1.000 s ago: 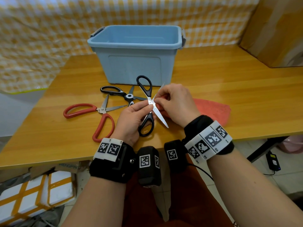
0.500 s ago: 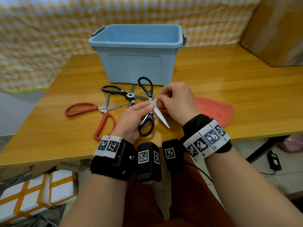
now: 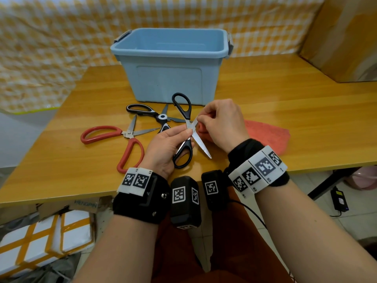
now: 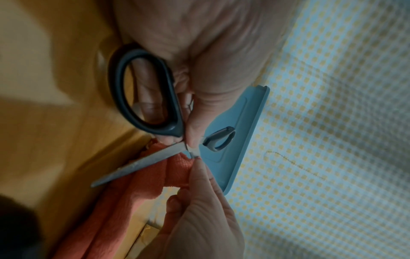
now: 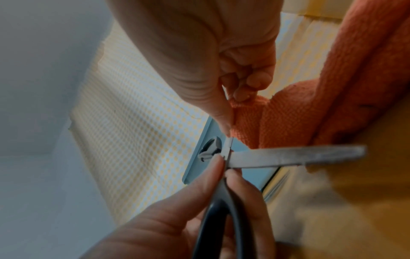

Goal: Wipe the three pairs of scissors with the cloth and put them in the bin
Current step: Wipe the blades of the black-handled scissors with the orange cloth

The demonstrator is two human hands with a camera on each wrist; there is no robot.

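Black-handled scissors [image 3: 184, 149] stand spread open above the table's front. My left hand [image 3: 167, 144] grips their near handle loop [image 4: 144, 91] and pinches close to the pivot. My right hand [image 3: 221, 123] pinches the orange cloth [image 3: 267, 135] around the far blade, right by the pivot [image 5: 228, 149]. The other blade [image 5: 295, 156] points toward me, bare. Red-handled scissors [image 3: 114, 139] and black kitchen shears [image 3: 152, 115] lie open on the table to the left. The light blue bin [image 3: 171, 64] stands behind them, with nothing seen inside.
The wooden table [image 3: 285, 103] ends just under my wrists. A cardboard box [image 3: 342, 37] stands at the back right. A checked yellow cloth [image 3: 51, 48] hangs behind the table. Boxes [image 3: 40, 237] sit on the floor at the left.
My right hand with the cloth has slid down the far blade toward the pivot, so that the blade's tip no longer shows above it. The left hand keeps its hold.
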